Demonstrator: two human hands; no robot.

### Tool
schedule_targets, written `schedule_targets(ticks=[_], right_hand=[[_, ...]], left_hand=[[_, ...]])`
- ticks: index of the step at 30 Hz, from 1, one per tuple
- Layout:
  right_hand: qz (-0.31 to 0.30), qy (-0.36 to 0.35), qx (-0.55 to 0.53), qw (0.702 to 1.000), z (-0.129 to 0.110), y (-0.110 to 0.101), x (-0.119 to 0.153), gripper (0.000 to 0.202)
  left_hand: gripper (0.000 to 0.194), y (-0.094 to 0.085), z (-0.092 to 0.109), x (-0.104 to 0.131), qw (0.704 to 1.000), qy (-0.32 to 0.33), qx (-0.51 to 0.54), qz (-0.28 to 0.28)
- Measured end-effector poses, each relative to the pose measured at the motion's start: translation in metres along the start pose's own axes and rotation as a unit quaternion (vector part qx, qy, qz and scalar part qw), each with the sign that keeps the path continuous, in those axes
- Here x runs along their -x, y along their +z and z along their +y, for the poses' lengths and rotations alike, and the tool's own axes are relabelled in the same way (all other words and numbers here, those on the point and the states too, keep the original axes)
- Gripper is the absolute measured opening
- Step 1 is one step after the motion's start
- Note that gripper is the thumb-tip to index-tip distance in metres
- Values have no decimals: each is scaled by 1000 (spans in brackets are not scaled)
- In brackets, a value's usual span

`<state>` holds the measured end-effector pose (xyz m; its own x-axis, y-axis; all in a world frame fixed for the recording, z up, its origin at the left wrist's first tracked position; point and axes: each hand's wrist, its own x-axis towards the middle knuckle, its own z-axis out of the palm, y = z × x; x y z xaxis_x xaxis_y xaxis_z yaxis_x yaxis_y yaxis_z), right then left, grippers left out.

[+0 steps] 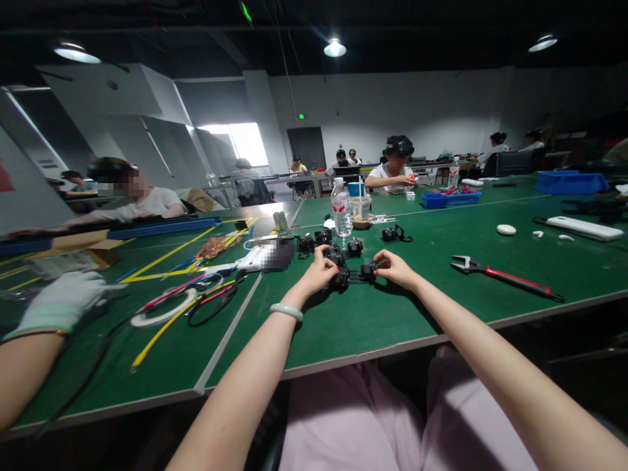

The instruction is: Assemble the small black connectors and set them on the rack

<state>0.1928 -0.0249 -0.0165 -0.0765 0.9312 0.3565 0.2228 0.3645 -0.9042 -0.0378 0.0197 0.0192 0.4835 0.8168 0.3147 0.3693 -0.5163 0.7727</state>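
Near the middle of the green table, my left hand (318, 271) has its fingers closed on a small black part (341, 280). My right hand (394, 269) pinches another small black part (368, 271) just to the right. Thin dark strands run between these two parts. Several similar black parts lie close behind my left hand, one of them (354, 246) near the bottle. A separate black part with a loop (392, 233) rests farther back to the right.
A water bottle (342, 209) stands behind the parts. An adjustable wrench (507, 277) lies on the right; cables (167, 333) spread on the left. Another person's gloved hand (66, 301) is at the far left. Blue trays (434, 200) and seated people are farther back.
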Motion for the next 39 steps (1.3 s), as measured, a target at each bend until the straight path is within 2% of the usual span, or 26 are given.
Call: schedule_targets(ticks=[3,7,12,23,28,34,36,39], right_hand=[[-3,-3,-6,1000,0,0,0,27],[-6,-8,1,1000,1,-1,0,27],[9,-31,57,998,0,-1,2,24],[29,-35,110,993,6,-3,0,24],[3,-30,85,996,3,-8,4,25],[-34,-17,41,998,1,-14,9,29],[-38,-14,34,999,1,-14,8,29],[-45,-32,45,997,3,-16,7,29]], left_hand=[[60,0,2,0,1000,-3,3,0],[54,-3,5,3,999,-9,-10,-31],[53,-2,5,3,999,-11,-13,-41],[50,3,-6,-3,998,-10,-55,35],[51,3,-5,-5,994,7,-99,53],[54,1,-4,-5,987,-9,-146,72],[55,2,0,-4,979,11,-176,102],[56,7,11,-1,952,106,-221,185]])
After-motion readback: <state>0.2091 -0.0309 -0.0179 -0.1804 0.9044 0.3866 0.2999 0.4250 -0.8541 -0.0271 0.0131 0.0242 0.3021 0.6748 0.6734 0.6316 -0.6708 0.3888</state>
